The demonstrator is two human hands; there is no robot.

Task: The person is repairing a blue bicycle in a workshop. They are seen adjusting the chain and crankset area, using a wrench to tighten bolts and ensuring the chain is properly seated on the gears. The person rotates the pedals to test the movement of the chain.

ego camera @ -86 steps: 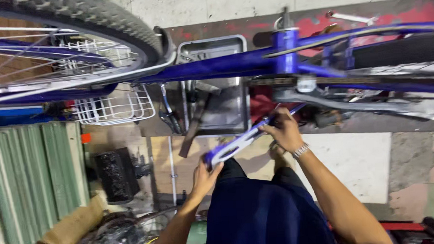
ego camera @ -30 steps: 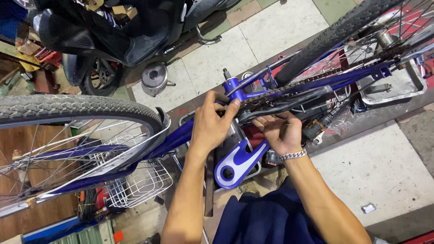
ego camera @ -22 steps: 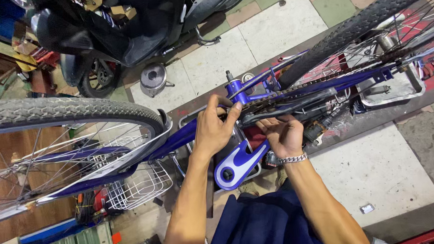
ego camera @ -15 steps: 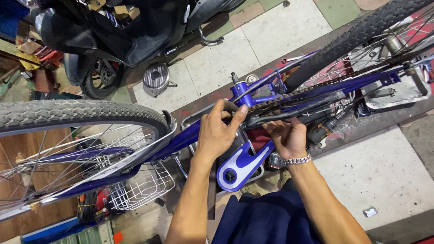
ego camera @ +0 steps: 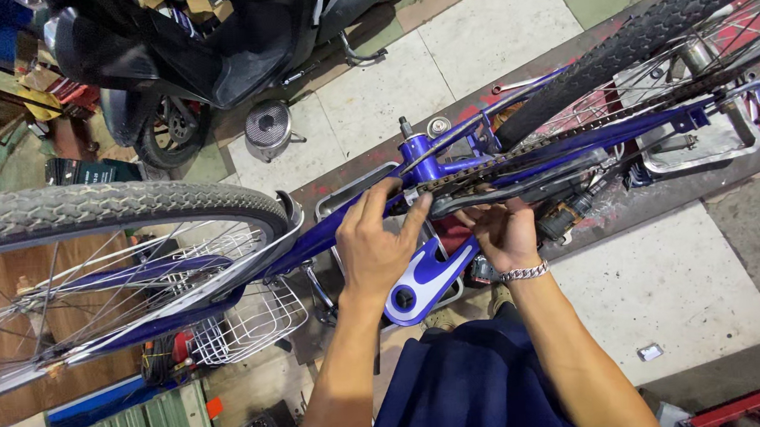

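A blue bicycle (ego camera: pixel 330 233) stands upside down in front of me, its frame running from lower left to upper right. My left hand (ego camera: pixel 374 244) rests over the frame by the crank area, fingers spread, fingertips touching the chain (ego camera: pixel 481 171). Just to its right, my right hand (ego camera: pixel 505 232), with a metal bracelet at the wrist, has its fingers curled up under the black chain cover (ego camera: pixel 524 190). A blue and white chain guard (ego camera: pixel 426 280) hangs loose beneath both hands.
The front wheel (ego camera: pixel 98 209) fills the left, with a white wire basket (ego camera: pixel 248 317) under it. The rear wheel (ego camera: pixel 645 31) runs to the upper right. A black scooter (ego camera: pixel 185 51) is parked at top left, a small round metal can (ego camera: pixel 267 124) beside it. Tiled floor lies below.
The view swung early on from looking along the bicycle to looking down on it. Over the last second both hands stayed at the chain, shifting slightly; the left fingers spread along the frame.
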